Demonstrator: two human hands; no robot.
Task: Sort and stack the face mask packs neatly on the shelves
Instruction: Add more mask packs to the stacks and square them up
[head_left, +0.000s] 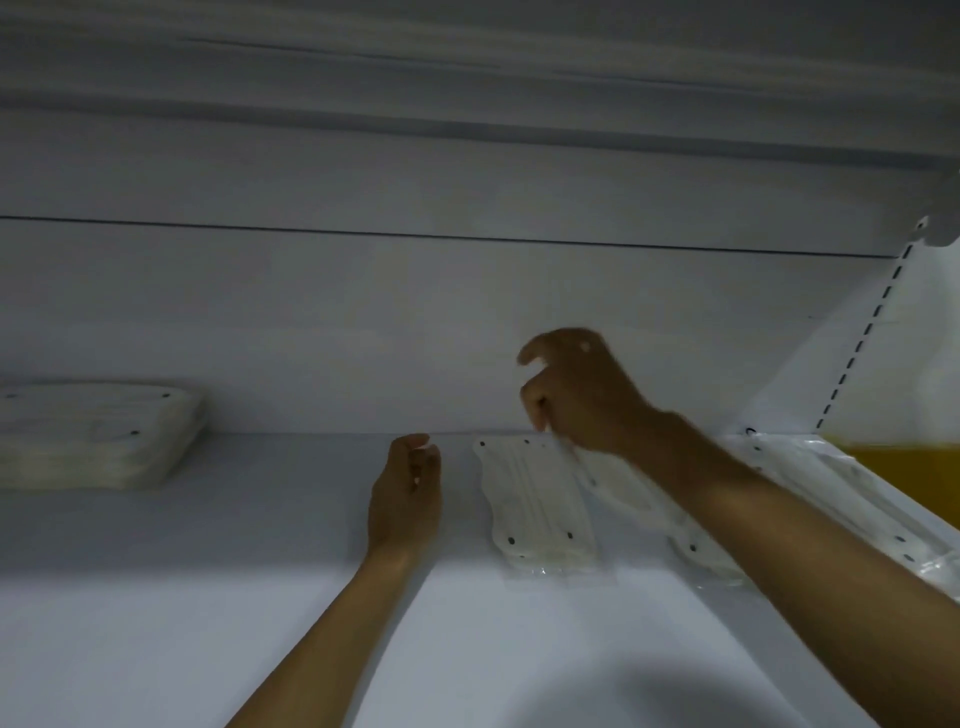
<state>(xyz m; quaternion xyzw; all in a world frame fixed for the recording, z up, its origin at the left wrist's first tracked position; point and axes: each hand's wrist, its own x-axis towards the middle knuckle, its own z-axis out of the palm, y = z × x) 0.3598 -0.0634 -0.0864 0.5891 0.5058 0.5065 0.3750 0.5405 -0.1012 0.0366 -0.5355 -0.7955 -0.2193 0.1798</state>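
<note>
- Leftmost, a finished stack of face mask packs (98, 436) on the white shelf (260, 519), well apart from both hands; looks already sorted.
- Next, left hand (405, 493) low over bare shelf, fingers loosely curled, holding nothing; just beside the middle pile but not touching it.
- Then the middle pile of packs (540, 499), flat on the shelf, slightly skewed, clear wrapper edges poking out at the front.
- Right hand (576, 395) raised above that pile's far corner, thumb and fingers apparently pinching the edge of a single pack (613, 483) that droops down and rightward under the forearm; blur makes the exact pinch hard to read.
- Further right, more packs (841, 499) in a loose row along the shelf end, beside something yellow (904, 467).
- Step in hand, by judgement: laying one pack onto the middle pile.
- Next move likely calls for lowering it square, corners matched, with the left hand steadying the pile's side.
</note>
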